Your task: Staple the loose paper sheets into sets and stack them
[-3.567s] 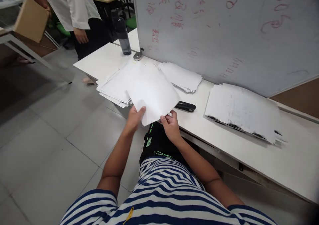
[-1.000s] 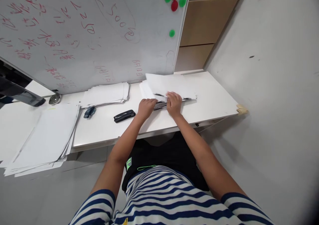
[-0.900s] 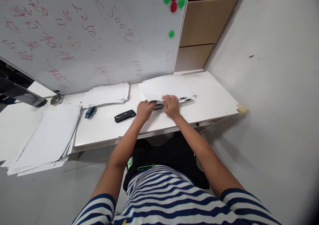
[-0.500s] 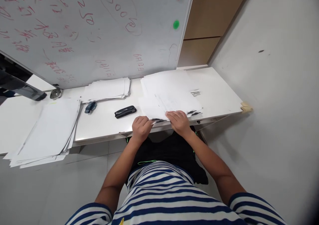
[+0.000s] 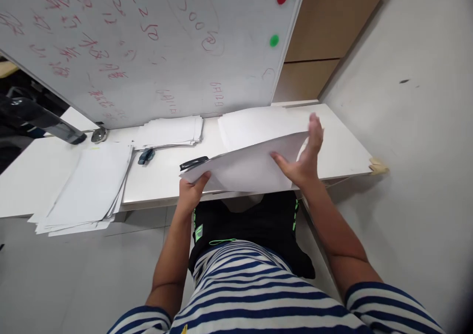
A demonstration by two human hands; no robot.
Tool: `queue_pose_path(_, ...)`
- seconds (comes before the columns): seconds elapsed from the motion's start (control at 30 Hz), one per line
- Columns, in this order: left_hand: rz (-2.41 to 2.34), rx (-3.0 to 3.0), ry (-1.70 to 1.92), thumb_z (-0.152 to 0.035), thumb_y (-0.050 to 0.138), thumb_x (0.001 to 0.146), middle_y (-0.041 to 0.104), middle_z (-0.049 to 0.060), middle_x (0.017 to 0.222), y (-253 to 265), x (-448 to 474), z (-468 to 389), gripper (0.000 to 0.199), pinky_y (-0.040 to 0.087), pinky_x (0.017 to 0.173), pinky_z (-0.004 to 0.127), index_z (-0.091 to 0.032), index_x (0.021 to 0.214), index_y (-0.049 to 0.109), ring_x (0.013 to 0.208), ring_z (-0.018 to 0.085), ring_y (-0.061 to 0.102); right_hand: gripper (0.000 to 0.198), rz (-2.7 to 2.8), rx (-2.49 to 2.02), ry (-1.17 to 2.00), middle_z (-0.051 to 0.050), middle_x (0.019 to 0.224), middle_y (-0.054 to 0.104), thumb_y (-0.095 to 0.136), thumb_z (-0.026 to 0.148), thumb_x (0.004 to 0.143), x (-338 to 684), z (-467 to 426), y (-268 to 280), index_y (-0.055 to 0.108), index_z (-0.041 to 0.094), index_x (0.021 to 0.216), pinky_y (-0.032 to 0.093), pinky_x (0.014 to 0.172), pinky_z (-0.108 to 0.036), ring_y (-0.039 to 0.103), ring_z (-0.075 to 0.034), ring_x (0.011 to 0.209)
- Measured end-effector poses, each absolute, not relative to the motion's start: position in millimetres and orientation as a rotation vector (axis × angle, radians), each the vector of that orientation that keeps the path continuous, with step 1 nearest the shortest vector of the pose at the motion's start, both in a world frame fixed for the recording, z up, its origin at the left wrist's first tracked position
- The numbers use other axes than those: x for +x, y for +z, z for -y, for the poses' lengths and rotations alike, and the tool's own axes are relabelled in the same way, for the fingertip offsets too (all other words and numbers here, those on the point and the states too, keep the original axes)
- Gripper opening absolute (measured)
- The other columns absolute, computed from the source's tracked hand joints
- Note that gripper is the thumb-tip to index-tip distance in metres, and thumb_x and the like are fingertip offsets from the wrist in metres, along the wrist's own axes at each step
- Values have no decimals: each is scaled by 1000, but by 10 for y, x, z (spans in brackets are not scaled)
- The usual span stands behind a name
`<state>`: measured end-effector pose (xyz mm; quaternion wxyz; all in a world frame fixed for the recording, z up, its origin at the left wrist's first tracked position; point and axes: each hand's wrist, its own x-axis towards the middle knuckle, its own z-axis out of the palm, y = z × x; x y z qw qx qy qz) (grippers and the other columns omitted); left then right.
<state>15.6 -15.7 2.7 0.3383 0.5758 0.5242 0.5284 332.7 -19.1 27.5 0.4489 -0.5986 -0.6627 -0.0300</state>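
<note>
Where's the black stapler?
In the head view, the black stapler lies left of centre on the white table, beyond the left hand, partly behind the held paper.

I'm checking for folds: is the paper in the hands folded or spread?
Spread: the paper shows one broad face between left hand and right hand, no fold visible.

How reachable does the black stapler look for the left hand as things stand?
Probably not right away, though it looks close: the left hand is pinching a corner of the held paper, whose edge partly hides the black stapler in this view.
</note>
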Motion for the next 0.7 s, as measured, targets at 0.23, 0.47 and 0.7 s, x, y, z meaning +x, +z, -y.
queue_pose_path(0.23,-1190,1393,1689,-43,82,69,76,5,90,-88,-151,-60,27,57,85,37,-23,84,74,88,23,71,85,1285,-1144,585,-15,138,62,64,58,88,2986,13,-157,27,25,156,61,88,-43,67,-26,114)
queue_pose_path(0.47,-1452,1565,1361,-43,74,78,75,8,106,-175,-187,125,37,56,88,36,-21,108,73,99,25,70,36,1065,-1308,819,-8,81,76,77,51,77,2679,206,-529,76,16,84,62,69,-42,73,-28,80)
queue_pose_path(0.7,-1741,1340,1427,-48,78,73,74,6,81,-74,-56,341,34,56,69,33,-16,85,75,79,24,69,28,1292,-1214,269,-7,109,77,64,41,92,2828,398,-337,75,22,110,59,95,-47,73,-28,104)
